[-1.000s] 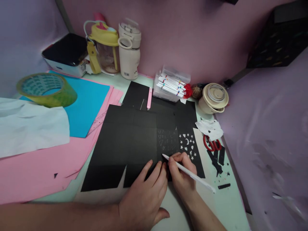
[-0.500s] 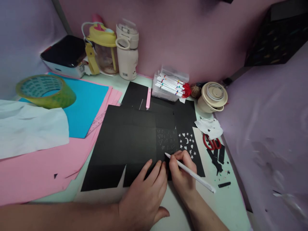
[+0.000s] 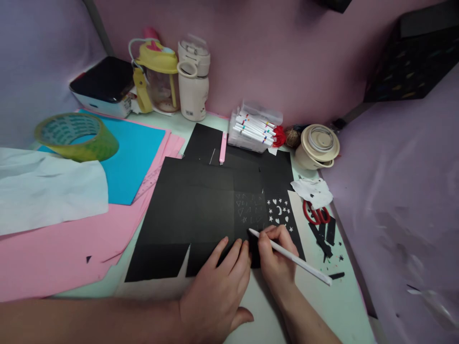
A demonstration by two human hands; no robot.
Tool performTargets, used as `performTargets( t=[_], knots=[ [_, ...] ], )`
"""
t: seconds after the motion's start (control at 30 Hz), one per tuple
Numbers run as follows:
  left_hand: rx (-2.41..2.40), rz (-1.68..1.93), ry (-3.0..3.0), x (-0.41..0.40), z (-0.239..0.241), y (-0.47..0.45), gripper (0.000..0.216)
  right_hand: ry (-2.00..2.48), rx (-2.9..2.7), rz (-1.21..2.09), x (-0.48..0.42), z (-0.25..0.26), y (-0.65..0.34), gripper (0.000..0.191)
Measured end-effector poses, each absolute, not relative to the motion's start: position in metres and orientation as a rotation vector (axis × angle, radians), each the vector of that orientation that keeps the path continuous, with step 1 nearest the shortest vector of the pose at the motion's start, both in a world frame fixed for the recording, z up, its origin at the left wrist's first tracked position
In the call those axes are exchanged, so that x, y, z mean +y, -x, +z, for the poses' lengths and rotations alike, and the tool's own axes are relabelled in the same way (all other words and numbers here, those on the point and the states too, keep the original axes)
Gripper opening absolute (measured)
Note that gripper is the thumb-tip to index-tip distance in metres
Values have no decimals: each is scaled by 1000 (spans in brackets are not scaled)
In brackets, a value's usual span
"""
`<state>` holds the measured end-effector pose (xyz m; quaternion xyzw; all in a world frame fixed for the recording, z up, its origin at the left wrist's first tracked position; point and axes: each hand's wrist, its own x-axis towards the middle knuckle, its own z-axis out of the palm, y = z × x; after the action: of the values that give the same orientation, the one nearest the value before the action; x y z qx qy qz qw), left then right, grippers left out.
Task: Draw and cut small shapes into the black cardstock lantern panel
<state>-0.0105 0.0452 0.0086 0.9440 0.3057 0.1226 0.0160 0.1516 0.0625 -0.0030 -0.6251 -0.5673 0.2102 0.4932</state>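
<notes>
A large black paper sheet (image 3: 193,210) lies on the table, with faint drawn shapes and a panel of cut-out white stars, hearts and a moon (image 3: 278,212). My left hand (image 3: 218,286) rests flat on the sheet's near edge, fingers stretched out. My right hand (image 3: 276,258) pinches a white pen-like tool (image 3: 297,260), its tip touching the black paper just below the drawn shapes.
Pink sheets (image 3: 64,248), a blue sheet (image 3: 132,153) and a white sheet (image 3: 46,191) lie at the left, with a tape roll (image 3: 77,136). At the back stand two bottles (image 3: 193,79), a marker box (image 3: 254,126), a round cream container (image 3: 319,143). Red scissors (image 3: 315,215) and black scraps lie right.
The tool's tip has shifted slightly along the black paper near the drawn shapes. My left hand stays put; the view has drifted a little.
</notes>
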Motion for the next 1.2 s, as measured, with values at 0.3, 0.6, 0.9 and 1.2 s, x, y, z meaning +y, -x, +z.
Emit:
performTargets(
  t=[0.3, 0.6, 0.9, 1.2],
  knots=[
    [939, 373, -2934, 46, 9, 11, 82, 1452, -1452, 610, 63, 0, -149, 24],
    [925, 352, -2937, 46, 9, 12, 81, 1398, -1510, 638, 63, 1, -150, 24],
    [931, 364, -2938, 46, 12, 11, 80, 1437, -1523, 646, 62, 3, -147, 23],
    [937, 368, -2950, 45, 10, 11, 80, 1581, -1416, 488, 61, 0, -148, 25]
  ],
)
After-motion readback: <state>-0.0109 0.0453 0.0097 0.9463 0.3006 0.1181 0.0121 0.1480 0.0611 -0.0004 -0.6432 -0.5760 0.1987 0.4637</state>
